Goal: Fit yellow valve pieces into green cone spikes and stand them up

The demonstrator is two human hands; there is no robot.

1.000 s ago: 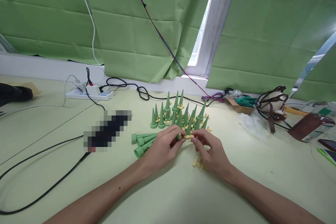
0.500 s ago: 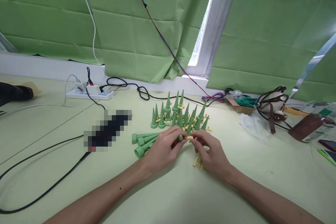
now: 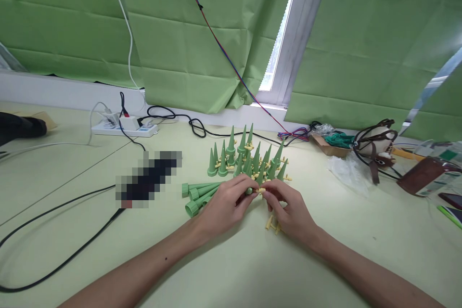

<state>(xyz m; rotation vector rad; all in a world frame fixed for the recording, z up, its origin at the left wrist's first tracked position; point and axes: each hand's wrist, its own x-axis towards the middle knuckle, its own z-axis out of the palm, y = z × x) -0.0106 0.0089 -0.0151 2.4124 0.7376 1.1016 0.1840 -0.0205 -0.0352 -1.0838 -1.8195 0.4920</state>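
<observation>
My left hand [image 3: 229, 199] is closed around a green plant-watering spike [image 3: 249, 191], most of which the fingers hide. Thumb and fingertips of my right hand [image 3: 288, 204] pinch a small pale-yellow valve piece [image 3: 262, 191] right beside the spike. The two hands almost meet; whether the valve is joined to the spike I cannot tell. Loose green spikes [image 3: 193, 208] lie left of my left hand, wide ends toward the left. Beyond both hands stand several upright green spikes [image 3: 232, 142] with yellow valves on their sides. A few loose yellow valves [image 3: 270, 223] lie under my right hand.
At left are a dark pixelated object [image 3: 149, 180] with a black cable and a white power strip [image 3: 124, 129]. To the right lie a plastic bag [image 3: 348, 171], a small cardboard box [image 3: 323, 144] and a dark red pouch [image 3: 426, 178]. Green curtains [image 3: 202, 57] hang behind the table.
The fingertips and the yellow valve have shifted very slightly where the two hands meet. Both hands keep their grip, and the rest stays in place.
</observation>
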